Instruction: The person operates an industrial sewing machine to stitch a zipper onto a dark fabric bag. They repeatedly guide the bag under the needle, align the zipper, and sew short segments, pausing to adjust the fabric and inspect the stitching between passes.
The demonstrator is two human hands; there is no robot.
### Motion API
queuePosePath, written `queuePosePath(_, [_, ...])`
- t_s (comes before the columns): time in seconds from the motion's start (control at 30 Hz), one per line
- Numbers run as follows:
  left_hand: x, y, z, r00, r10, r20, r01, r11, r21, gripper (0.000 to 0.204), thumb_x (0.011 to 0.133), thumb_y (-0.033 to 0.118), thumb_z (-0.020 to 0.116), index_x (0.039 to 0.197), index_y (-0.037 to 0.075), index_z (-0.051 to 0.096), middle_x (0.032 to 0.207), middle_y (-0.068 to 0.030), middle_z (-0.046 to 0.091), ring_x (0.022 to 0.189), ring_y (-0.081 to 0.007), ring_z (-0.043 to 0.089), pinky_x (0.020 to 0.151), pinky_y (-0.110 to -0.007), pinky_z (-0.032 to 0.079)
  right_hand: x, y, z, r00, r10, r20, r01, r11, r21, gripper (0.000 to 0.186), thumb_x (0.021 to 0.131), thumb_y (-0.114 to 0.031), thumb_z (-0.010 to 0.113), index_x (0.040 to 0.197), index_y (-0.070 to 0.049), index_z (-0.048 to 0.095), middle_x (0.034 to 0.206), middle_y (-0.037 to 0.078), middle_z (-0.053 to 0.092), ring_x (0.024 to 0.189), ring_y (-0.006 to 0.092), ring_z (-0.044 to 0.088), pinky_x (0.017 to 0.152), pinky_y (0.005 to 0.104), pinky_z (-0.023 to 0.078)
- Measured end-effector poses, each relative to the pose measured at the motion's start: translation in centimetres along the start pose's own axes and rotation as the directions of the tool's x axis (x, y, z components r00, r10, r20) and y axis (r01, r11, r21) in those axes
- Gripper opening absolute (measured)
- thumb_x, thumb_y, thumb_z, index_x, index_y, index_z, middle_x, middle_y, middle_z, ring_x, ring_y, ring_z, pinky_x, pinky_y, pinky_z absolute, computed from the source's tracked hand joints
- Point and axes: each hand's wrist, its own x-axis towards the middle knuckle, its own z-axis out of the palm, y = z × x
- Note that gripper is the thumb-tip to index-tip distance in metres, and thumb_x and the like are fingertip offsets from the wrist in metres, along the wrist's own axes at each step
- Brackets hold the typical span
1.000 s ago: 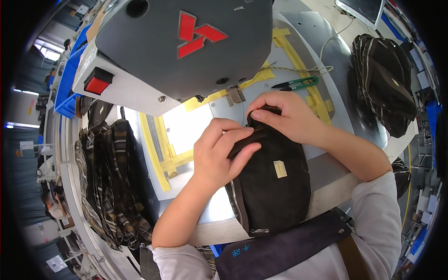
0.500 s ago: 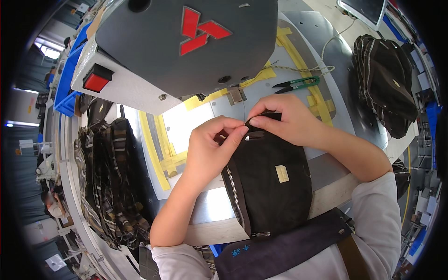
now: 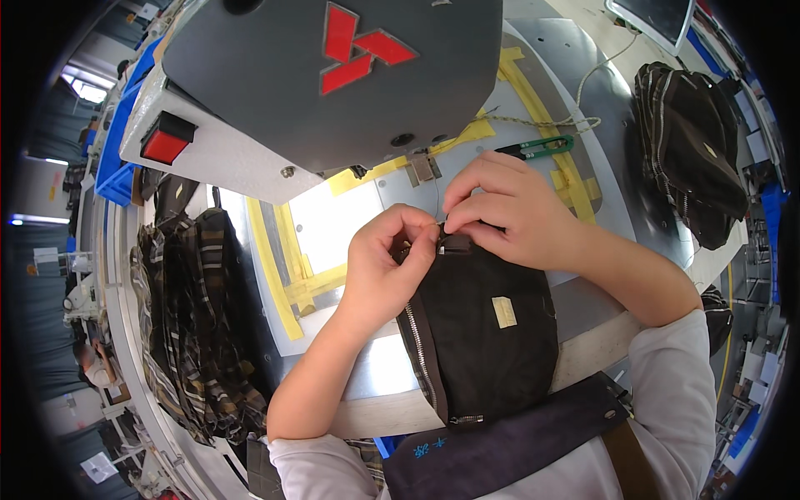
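A dark brown-black fabric bag (image 3: 475, 358) lies flat before me, with a metal zipper along its left side and a small cream label (image 3: 503, 312). My left hand (image 3: 387, 262) pinches its top edge between thumb and forefinger. Right beside those fingertips, my right hand (image 3: 517, 208) is closed at the same edge, its fingers bent. What lies exactly between the fingertips is mostly hidden. A thin thread runs down to that spot from the sewing machine (image 3: 333, 92). Partly behind my right hand lie green-handled thread snips (image 3: 550, 145).
The machine head overhangs the work, with a red switch (image 3: 167, 140) on its left. Yellow tape (image 3: 279, 267) borders the work plate. Plaid and dark fabric pieces (image 3: 196, 325) hang at left. A stack of dark bags (image 3: 687, 150) sits at right, beneath a screen (image 3: 654, 18).
My right hand has risen and its fingers have bent away from the bag's surface, now covering the snips' blades. My left hand has shifted slightly right, still pinching. The bag has barely moved.
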Motion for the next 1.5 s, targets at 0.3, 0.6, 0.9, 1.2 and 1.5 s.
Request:
queuePosePath(0.3, [0.0, -0.1, -0.2, 0.996, 0.033, -0.083, -0.038, 0.998, -0.056, 0.003, 0.092, 0.004, 0.059, 0.09, 0.003, 0.057, 0.081, 0.0038, 0.055, 0.072, -0.0024, 0.048, 0.065, -0.019, 0.04, -0.4, -0.5, 0.1, 0.973, -0.229, 0.007, 0.224, 0.946, -0.234, 0.022, 0.071, -0.007, 0.072, 0.09, -0.009, 0.061, 0.095, 0.003, 0.063, 0.088, 0.0257, 0.058, 0.088, 0.0443, 0.047])
queuePosePath(0.6, [-0.2, -0.3, 0.2, 0.993, 0.069, -0.094, -0.07, 0.998, -0.003, 0.003, 0.094, 0.004, 0.055, 0.091, 0.005, 0.055, 0.084, 0.0041, 0.053, 0.075, -0.0028, 0.046, 0.068, -0.018, 0.038, -0.8, -1.5, 0.1, 0.988, -0.15, 0.039, 0.154, 0.95, -0.27, 0.016, 0.071, -0.011, 0.071, 0.085, -0.01, 0.064, 0.09, -0.001, 0.06, 0.095, 0.0197, 0.056, 0.097, 0.0446, 0.042])
queuePosePath(0.9, [0.2, 0.1, -0.1, 0.996, 0.086, 0.0, -0.086, 0.995, -0.046, 0.005, 0.092, 0.004, 0.057, 0.095, 0.003, 0.052, 0.083, 0.001, 0.051, 0.074, -0.0066, 0.045, 0.069, -0.022, 0.04, -0.7, -0.9, 0.5, 0.998, -0.012, -0.066, -0.008, 0.956, -0.292, 0.01, 0.075, -0.012, 0.068, 0.085, -0.013, 0.067, 0.087, -0.002, 0.062, 0.094, 0.0184, 0.056, 0.097, 0.0461, 0.042])
queuePosePath(1.2, [0.4, -1.1, 0.6, 0.929, 0.338, -0.153, -0.262, 0.89, 0.373, 0.017, 0.085, 0.0, 0.066, 0.096, 0.003, 0.054, 0.088, -0.0071, 0.055, 0.078, -0.0184, 0.053, 0.07, -0.028, 0.044, -0.9, -1.0, 1.4, 0.945, -0.315, -0.088, 0.234, 0.839, -0.492, 0.008, 0.072, -0.014, 0.068, 0.08, -0.013, 0.066, 0.088, -0.004, 0.062, 0.092, 0.0163, 0.057, 0.094, 0.0448, 0.043])
queuePosePath(1.5, [0.3, -0.8, 0.5, 0.762, 0.645, 0.046, -0.513, 0.56, 0.651, 0.029, 0.064, -0.008, 0.075, 0.085, 0.005, 0.06, 0.09, -0.0092, 0.063, 0.081, -0.0255, 0.062, 0.066, -0.033, 0.051, -1.4, -0.4, 0.5, 0.948, -0.313, -0.061, 0.264, 0.877, -0.401, 0.012, 0.07, -0.018, 0.073, 0.08, -0.016, 0.065, 0.09, -0.005, 0.061, 0.094, 0.0163, 0.056, 0.094, 0.0463, 0.041])
